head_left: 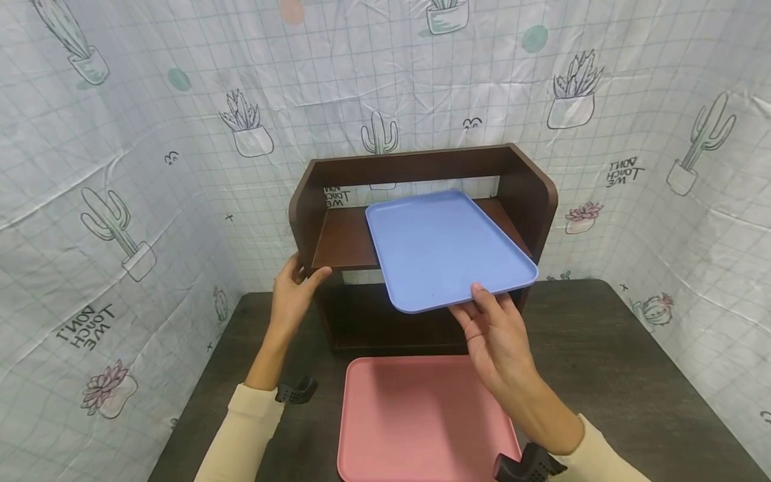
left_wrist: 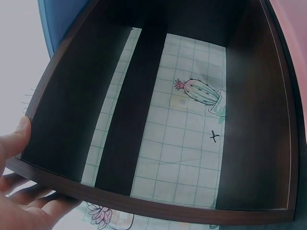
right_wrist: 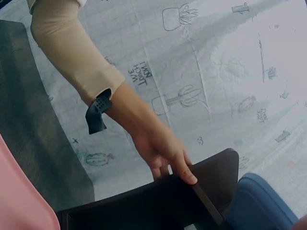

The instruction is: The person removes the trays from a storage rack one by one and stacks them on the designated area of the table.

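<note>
Dark wood-grain table [head_left: 572, 348], rounded back corners. White gridded cloth [head_left: 337, 67] hangs behind it and along both sides, wrinkled, printed with potted cacti, dots and lettering. Dark brown two-tier shelf [head_left: 534, 201] stands toward the rear of the table; cloth shows through the gaps in its back. Pink tray [head_left: 421, 422] lies flat on the table just in front of the shelf, near edge cut off by the bottom of the head view.

Blue tray [head_left: 446, 248] is in the upper compartment — rear part over the middle board, near end sticking out past the front edge, turned a bit askew. Can't tell how much of its underside touches the board.

Right hand [head_left: 494, 335]: comes in from lower right, pinching the near rim of the blue tray, thumb on top, fingers underneath. Narrow grip, forearm above part of the pink tray.

Left hand [head_left: 295, 294]: reaches up to the shelf's left side panel and grips it at middle-board height — thumb on the front edge, fingers round the outer face. Cream sleeves [head_left: 241, 422] on both arms, black wrist mount [head_left: 295, 389] at the left cuff.
</note>
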{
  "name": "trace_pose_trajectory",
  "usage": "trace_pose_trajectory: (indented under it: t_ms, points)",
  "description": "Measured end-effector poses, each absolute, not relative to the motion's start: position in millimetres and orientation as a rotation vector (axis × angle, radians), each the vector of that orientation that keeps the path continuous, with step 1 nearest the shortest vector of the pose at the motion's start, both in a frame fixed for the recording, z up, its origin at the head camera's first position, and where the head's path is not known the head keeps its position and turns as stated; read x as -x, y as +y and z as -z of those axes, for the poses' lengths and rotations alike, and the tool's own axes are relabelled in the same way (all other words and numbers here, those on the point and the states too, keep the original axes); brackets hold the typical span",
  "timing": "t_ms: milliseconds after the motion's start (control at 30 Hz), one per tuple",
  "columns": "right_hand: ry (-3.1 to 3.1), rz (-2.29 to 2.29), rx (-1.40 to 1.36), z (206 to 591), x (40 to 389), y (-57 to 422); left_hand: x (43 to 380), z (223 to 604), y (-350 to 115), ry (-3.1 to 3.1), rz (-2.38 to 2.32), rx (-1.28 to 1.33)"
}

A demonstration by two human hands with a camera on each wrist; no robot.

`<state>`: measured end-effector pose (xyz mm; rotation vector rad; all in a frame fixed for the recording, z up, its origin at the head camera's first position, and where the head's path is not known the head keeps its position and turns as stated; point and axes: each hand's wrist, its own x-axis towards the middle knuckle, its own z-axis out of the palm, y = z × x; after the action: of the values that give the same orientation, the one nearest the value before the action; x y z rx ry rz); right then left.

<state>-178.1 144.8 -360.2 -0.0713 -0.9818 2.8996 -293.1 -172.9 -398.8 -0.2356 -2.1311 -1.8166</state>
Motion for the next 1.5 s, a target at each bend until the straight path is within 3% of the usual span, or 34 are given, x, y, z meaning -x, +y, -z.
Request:
trace_pose_trajectory:
  t_ms: [1500]
  points:
    - [-0.941,-2.846,-0.151,368,177,184,293,398,-172,-2.141,1.798,0.204]
